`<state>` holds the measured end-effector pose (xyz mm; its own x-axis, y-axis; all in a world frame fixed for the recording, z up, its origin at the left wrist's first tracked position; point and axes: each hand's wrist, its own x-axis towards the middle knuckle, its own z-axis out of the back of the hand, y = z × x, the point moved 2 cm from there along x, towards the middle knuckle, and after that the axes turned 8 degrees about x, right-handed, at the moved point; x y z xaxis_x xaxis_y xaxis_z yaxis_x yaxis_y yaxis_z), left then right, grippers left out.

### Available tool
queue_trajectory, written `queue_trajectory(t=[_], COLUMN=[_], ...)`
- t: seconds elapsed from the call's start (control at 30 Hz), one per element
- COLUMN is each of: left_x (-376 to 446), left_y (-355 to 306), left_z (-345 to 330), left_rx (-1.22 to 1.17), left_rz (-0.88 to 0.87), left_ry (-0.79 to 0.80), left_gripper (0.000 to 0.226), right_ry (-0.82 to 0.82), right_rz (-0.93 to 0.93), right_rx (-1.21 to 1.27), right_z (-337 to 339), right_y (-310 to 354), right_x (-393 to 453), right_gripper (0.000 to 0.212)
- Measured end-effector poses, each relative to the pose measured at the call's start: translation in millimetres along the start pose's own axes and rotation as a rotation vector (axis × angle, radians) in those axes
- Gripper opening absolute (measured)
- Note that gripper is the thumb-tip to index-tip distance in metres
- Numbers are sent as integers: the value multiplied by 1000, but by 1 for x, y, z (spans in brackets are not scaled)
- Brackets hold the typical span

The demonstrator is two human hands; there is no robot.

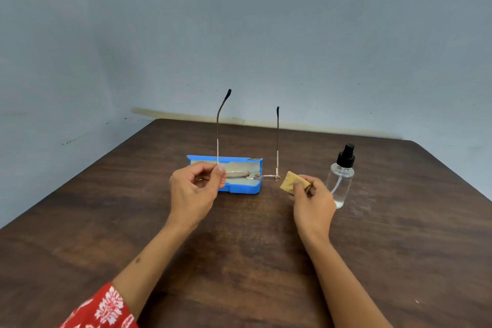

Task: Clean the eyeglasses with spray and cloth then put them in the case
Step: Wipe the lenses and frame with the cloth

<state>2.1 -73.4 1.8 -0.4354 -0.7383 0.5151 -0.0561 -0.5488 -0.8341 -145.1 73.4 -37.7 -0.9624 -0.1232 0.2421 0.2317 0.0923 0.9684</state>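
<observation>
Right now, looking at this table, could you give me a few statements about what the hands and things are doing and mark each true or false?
1. The left hand pinches the glasses at one end of the frame. True.
2. The glasses' arms are folded flat. False: both arms stick up, unfolded.
3. The right hand holds a folded tan cloth. True.
4. The spray bottle lies on its side. False: it stands upright on the table, to the right of the right hand.
5. The blue case is closed. False: it lies open behind the glasses.
</observation>
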Motion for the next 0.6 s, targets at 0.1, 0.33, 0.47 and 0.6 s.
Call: queue_trajectory(t=[0.1,0.33,0.47,0.6], left_x=[-10,-20,-19,-17], left_y=[-2,0,3,8], left_z=[-2,-12,-12,-12], left_rx=[34,43,72,107], left_rz=[-60,-97,-136,-124], left_ry=[-6,35,34,43], left_gripper=[19,10,8,7], right_ry=[40,93,104,60], right_rz=[-120,-188,-207,-268], right_rx=[132,292,322,399], right_z=[-2,-2,-3,-2], right_y=[-5,0,3,4], right_x=[2,3,3,2], right_gripper=[18,20,18,29])
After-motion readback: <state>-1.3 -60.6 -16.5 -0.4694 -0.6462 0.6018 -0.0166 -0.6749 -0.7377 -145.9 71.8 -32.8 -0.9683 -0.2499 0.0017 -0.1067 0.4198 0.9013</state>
